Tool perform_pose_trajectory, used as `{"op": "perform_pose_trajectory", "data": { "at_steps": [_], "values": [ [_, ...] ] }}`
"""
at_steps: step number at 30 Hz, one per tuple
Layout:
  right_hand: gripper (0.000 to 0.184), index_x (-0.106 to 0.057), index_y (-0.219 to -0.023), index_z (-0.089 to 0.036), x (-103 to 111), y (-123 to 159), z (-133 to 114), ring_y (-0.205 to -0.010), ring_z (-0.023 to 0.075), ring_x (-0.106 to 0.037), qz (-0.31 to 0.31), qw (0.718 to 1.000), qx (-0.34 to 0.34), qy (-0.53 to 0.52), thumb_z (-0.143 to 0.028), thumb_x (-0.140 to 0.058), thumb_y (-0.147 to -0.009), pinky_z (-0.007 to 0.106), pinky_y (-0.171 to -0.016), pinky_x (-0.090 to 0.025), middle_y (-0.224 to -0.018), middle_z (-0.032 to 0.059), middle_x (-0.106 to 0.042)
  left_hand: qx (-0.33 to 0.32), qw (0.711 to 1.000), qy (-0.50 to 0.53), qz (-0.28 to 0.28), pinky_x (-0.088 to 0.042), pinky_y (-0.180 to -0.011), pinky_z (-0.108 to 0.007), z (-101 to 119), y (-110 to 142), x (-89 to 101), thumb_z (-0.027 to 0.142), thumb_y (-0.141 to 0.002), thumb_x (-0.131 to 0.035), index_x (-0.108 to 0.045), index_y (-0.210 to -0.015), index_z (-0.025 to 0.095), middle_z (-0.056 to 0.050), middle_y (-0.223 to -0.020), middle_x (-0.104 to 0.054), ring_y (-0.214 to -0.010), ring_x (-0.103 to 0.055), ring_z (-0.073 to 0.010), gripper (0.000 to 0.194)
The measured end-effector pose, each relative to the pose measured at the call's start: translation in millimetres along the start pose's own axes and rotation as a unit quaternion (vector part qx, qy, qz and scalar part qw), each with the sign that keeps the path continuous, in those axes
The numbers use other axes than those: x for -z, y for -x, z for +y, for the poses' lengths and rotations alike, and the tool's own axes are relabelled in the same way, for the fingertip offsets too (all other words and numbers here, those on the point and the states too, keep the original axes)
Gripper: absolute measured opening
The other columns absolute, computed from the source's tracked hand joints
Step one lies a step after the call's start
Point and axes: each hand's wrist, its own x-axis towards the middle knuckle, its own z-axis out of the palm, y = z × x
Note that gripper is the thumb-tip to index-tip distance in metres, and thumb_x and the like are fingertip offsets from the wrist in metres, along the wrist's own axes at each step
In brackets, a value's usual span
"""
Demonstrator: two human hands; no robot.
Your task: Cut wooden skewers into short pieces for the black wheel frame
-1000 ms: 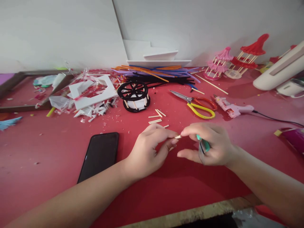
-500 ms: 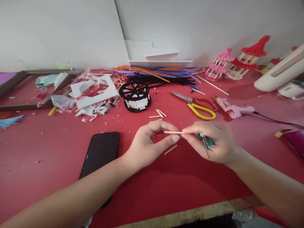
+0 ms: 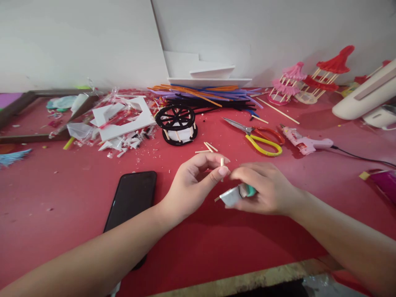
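Note:
Between the thumb and forefinger of my left hand (image 3: 188,185) a short wooden stick (image 3: 222,161) stands almost upright. My right hand (image 3: 270,187) is closed around the green handle of a small knife (image 3: 230,197), whose broad silvery blade points left, below the stick. The blade is apart from the stick. Another cut stick (image 3: 217,199) lies on the table, mostly hidden behind the blade. Beyond my left hand are several short stick pieces (image 3: 210,147). A round frame of black pipe cleaners and sticks (image 3: 175,117) stands farther back.
Left of my hands lies a black phone (image 3: 131,198). Scissors (image 3: 264,144) and a pink glue gun (image 3: 305,141) with a cable lie to the right. Pipe cleaners (image 3: 204,97), foam scraps (image 3: 130,126) and pink and red tiered models (image 3: 292,82) occupy the back.
The stick has turned from lying level between both hands to upright in my left hand alone. My right hand has turned the knife, bringing its blade flat and leftward.

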Motion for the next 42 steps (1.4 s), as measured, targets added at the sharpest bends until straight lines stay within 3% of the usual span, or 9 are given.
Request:
{"op": "perform_pose_trajectory", "data": {
  "at_steps": [2,7,13,20,25,42],
  "values": [
    [0.043,-0.050,-0.097,-0.017,3.0,-0.7,-0.6,-0.059,0.0121,-0.051,0.002,0.999,-0.039,-0.030,-0.059,-0.050,-0.087,0.024,-0.054,-0.039,-0.073,0.0002,-0.058,-0.010,1.000,-0.025,0.008,-0.055,-0.067,-0.023,-0.8,0.2,0.5,0.024,-0.080,-0.070,-0.063,-0.084,0.016,-0.002,-0.081,-0.066,-0.073,-0.064,-0.0119,0.011],
    [0.027,-0.045,-0.081,-0.019,5.9,-1.4,-4.6,-0.058,0.0111,-0.042,0.010,0.998,-0.053,-0.018,-0.041,-0.040,-0.095,0.024,-0.054,-0.032,-0.071,-0.0005,-0.051,-0.087,0.985,-0.148,-0.005,-0.055,-0.073,-0.027,-1.5,2.4,3.1,0.016,-0.082,-0.063,-0.065,-0.086,0.017,-0.005,-0.086,-0.071,-0.080,-0.066,-0.0154,0.005],
    [0.027,-0.048,-0.079,-0.018,4.8,0.1,-7.0,-0.059,0.0118,-0.040,-0.001,0.998,-0.059,-0.002,-0.040,-0.043,-0.094,0.026,-0.055,-0.031,-0.069,-0.0007,-0.047,-0.151,0.948,-0.280,-0.025,-0.049,-0.077,-0.031,-0.3,4.1,4.9,0.002,-0.078,-0.059,-0.067,-0.088,0.020,-0.002,-0.083,-0.070,-0.078,-0.063,-0.0155,0.022],
    [0.028,-0.045,-0.074,-0.019,6.8,0.4,-8.2,-0.058,0.0115,-0.037,-0.002,0.998,-0.070,0.005,-0.040,-0.041,-0.094,0.026,-0.055,-0.030,-0.066,-0.0012,-0.045,-0.199,0.931,-0.303,-0.042,-0.046,-0.081,-0.034,2.6,2.0,5.2,0.002,-0.080,-0.059,-0.066,-0.085,0.020,-0.001,-0.078,-0.070,-0.074,-0.061,-0.0151,0.020],
    [0.029,-0.045,-0.073,-0.019,7.1,0.3,-8.7,-0.057,0.0111,-0.037,-0.008,0.998,-0.064,-0.009,-0.040,-0.042,-0.093,0.026,-0.053,-0.029,-0.066,-0.0012,-0.046,-0.201,0.925,-0.321,-0.043,-0.045,-0.080,-0.037,4.6,1.7,5.2,0.009,-0.082,-0.061,-0.066,-0.085,0.020,-0.002,-0.076,-0.071,-0.072,-0.060,-0.0158,0.013],
    [0.028,-0.040,-0.073,-0.020,8.7,0.7,-7.4,-0.058,0.0109,-0.035,-0.037,0.996,-0.073,-0.047,-0.039,-0.042,-0.094,0.026,-0.054,-0.027,-0.067,-0.0023,-0.041,-0.204,0.917,-0.339,-0.051,-0.041,-0.077,-0.033,3.9,3.2,5.8,0.006,-0.080,-0.062,-0.066,-0.085,0.021,0.001,-0.073,-0.067,-0.072,-0.055,-0.0143,0.016]
  ]
}}
